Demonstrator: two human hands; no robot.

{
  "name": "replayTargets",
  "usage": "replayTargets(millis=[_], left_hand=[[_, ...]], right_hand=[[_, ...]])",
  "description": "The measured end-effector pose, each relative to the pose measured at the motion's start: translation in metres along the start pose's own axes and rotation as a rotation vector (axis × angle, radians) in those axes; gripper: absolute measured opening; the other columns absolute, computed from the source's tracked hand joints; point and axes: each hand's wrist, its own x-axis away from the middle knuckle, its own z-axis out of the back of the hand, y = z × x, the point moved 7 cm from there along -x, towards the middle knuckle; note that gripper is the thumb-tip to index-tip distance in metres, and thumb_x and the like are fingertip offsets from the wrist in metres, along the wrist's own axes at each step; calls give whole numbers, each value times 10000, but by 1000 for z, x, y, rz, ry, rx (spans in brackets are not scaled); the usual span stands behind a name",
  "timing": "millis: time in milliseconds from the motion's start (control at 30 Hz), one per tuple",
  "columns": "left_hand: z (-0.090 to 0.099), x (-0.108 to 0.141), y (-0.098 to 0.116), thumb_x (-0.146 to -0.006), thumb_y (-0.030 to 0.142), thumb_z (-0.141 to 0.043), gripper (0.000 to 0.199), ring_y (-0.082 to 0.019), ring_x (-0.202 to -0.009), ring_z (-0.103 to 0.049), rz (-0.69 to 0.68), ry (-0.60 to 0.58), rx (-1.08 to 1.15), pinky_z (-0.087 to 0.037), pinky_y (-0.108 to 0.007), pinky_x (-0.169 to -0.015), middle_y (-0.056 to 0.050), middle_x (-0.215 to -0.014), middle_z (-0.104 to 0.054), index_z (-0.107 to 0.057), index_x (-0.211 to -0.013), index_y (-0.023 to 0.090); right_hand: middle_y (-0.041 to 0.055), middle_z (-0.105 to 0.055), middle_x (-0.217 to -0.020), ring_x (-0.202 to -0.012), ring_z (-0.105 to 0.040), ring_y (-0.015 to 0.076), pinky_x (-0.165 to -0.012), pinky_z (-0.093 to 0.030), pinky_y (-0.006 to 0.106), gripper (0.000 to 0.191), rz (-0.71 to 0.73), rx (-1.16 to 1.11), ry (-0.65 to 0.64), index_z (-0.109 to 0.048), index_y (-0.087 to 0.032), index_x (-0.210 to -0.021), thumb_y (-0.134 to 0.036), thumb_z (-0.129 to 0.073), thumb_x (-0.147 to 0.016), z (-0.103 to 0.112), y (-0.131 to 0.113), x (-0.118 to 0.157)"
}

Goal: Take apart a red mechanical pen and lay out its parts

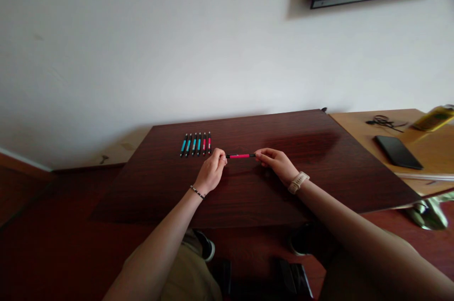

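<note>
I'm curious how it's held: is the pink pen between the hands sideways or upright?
Held sideways: the pink pen runs nearly straight across the view, left hand at one end, right hand at the other.

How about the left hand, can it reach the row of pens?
Probably yes: the row of pens lies close by, nothing visible between, though the left hand is holding a pink pen.

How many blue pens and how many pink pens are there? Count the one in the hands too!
Blue pens: 4, all in the row
Pink pens: 3, two in the row plus the pink pen held between the left hand and right hand
Total: 7 pens
</note>
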Motion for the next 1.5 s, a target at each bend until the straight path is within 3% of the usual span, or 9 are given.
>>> replayTargets(millis=[1500], left_hand=[[0, -1, 5, -1069, 270, -365, 279, -143, -670, -576, 0, -44, -30, -423, -263, -733, 13, -724, -606, -467, -813, 228]], right_hand=[[20, -682, -828, -685, -526, 137, -655, -435, 290, 397, 42, 15, -39, -754, -191, -944, -552, -814, -791, -1, -2, -1]])
